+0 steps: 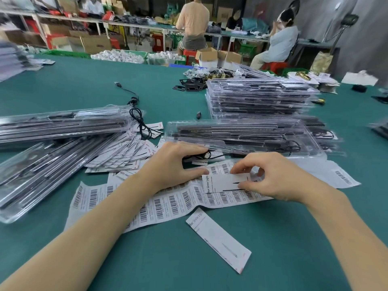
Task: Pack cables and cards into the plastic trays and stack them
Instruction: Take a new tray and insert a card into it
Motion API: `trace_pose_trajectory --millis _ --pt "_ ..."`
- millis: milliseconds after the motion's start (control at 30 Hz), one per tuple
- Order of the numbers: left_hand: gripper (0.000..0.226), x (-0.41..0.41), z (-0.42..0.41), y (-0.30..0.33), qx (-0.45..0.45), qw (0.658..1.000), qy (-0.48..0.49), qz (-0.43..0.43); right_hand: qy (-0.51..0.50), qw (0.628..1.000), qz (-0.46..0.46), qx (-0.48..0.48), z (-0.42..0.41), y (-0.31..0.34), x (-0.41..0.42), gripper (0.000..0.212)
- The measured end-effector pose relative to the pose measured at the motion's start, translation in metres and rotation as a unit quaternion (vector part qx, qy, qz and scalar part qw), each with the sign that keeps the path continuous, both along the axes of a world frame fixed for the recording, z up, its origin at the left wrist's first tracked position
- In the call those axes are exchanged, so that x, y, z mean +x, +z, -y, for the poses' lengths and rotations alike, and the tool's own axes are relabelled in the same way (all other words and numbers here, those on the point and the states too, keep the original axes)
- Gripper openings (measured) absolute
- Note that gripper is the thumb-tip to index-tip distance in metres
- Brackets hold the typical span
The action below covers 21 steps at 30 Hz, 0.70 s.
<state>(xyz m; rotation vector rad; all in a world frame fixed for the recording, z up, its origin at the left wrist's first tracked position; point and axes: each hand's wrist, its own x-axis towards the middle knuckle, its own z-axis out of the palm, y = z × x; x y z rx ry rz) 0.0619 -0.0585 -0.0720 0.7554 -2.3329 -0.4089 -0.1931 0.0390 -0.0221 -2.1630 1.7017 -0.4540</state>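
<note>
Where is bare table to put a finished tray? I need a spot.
Bare green table lies beyond the loose cable, left of the tall tray stack. The middle is crowded with cards and barcode sheets.
</note>
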Motion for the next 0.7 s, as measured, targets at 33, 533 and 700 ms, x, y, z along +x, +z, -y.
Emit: trace_pose_trajectory --millis 33,533,700 --pt "0.059 0.000 0.000 0.000 0.001 1.000 0.001 0.000 0.001 1.000 -0.005 -0.003 0.000 0.000 0.001 0.027" --pt "0.060 0.000 0.001 -0.002 0.009 1.000 0.005 -0.001 0.008 1.000 -0.030 0.002 0.001 0.000 0.001 0.017" --pt "0.059 0.000 0.000 -0.001 0.011 1.000 0.009 0.002 0.001 0.995 0.078 0.056 -0.005 0.009 -0.011 0.020"
